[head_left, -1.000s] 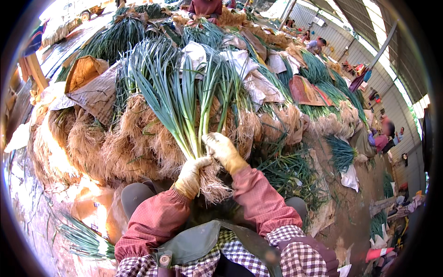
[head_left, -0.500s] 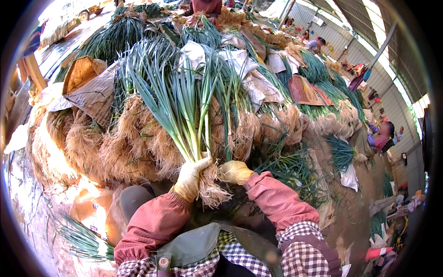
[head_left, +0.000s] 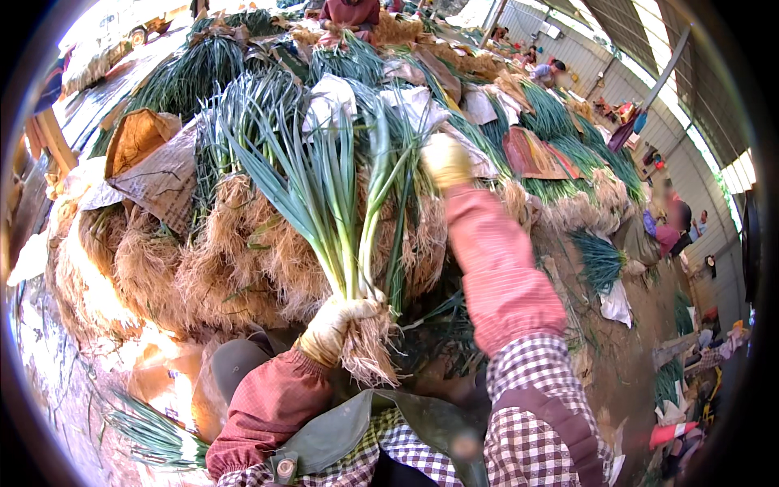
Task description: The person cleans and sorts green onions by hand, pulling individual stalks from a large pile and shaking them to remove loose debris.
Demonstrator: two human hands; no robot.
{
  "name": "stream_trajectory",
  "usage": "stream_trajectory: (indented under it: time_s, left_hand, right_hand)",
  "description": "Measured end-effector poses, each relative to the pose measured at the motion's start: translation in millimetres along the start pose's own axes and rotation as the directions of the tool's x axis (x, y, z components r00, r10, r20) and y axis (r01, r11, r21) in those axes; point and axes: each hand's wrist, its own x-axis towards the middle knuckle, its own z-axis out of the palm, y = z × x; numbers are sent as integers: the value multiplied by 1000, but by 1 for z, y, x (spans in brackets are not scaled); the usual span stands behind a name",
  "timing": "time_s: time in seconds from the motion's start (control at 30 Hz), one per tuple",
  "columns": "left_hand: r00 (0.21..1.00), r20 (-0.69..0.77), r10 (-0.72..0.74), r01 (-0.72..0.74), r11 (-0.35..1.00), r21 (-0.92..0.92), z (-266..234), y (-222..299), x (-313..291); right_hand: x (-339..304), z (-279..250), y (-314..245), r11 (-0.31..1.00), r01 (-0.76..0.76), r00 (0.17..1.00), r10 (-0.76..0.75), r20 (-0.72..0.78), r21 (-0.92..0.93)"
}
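Observation:
My left hand, in a pale yellow glove, is closed round a bunch of green onions just above the roots. Its stalks stand nearly upright and the leaves fan out away from me; the shaggy roots hang below my fist. My right hand, in the same kind of glove, is stretched out over the heap, near the leaves and a white sack. Motion smears its fingers, so their grip does not show. Rooted onions are piled directly in front of me.
Brown paper sacking lies on the heap's left side. Loose bundles of onions rest on the floor at lower left and at right. Several people sit farther off, one behind the heap and others along the right wall.
My right hand has swung forward and up from beside the roots to the heap. My left hand keeps its hold on the onion bunch, which has shifted slightly.

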Motion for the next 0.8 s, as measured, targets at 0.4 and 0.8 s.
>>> stream_trajectory:
  time_s: [0.4, 0.8]
  left_hand:
    - [999, -34, 10, -9, 999, 48, -19, -1, 5]
    - [987, 49, 155, -153, 988, -35, 37, 36, -22]
  right_hand:
    - [-230, -88, -3, 90, -965, 259, 231, 938, 245]
    - [-283, -72, 72, 980, 125, 368, 101, 924, -157]
